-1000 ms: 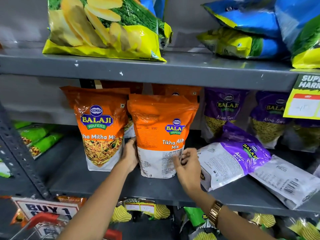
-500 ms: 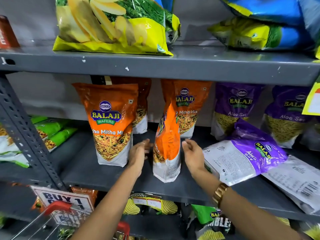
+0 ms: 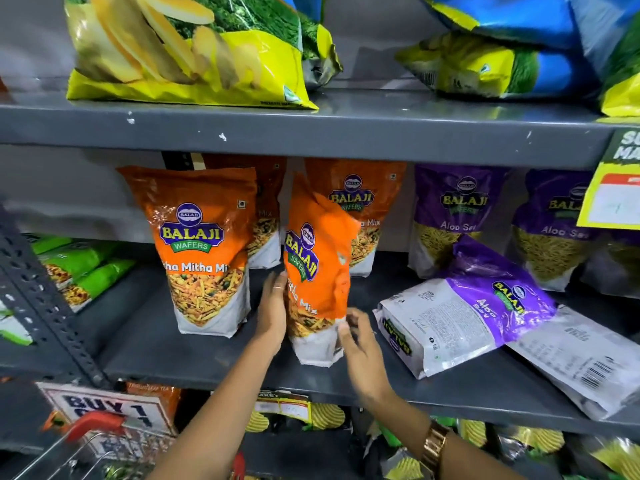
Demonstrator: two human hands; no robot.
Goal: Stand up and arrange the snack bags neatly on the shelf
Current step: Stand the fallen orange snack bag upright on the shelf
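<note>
Far left of the grey middle shelf [image 3: 194, 355]: green bags [image 3: 86, 271] lying flat. Next, an orange Tikha Mitha Mix bag [image 3: 202, 251] stands upright, label forward, with another orange bag partly hidden behind it.

Centre: a second orange bag [image 3: 317, 271] stands on its white base near the shelf's front edge, turned at an angle so its label faces left, its top leaning slightly left. The left hand [image 3: 273, 311] lies flat against this bag's left face, fingers [image 3: 277, 285] extended upward and pressed to the printed front; a ring shows on one finger. The right hand [image 3: 360, 355] is at the bag's lower right corner, fingertips [image 3: 343, 332] touching the white base, fingers loosely spread and blurred. The bag is thus between the two hands, braced rather than clenched; whether the right fingers pinch the edge cannot be told. A watch [image 3: 434, 445] is on the right wrist.

Behind it, a further orange bag stands at the back.

Right: upright purple Aloo Sev bags [image 3: 453, 216] at the rear; in front, one purple bag [image 3: 467, 320] lies flat, back side up, overlapping another flat bag [image 3: 585, 368] at the shelf's edge.
</note>
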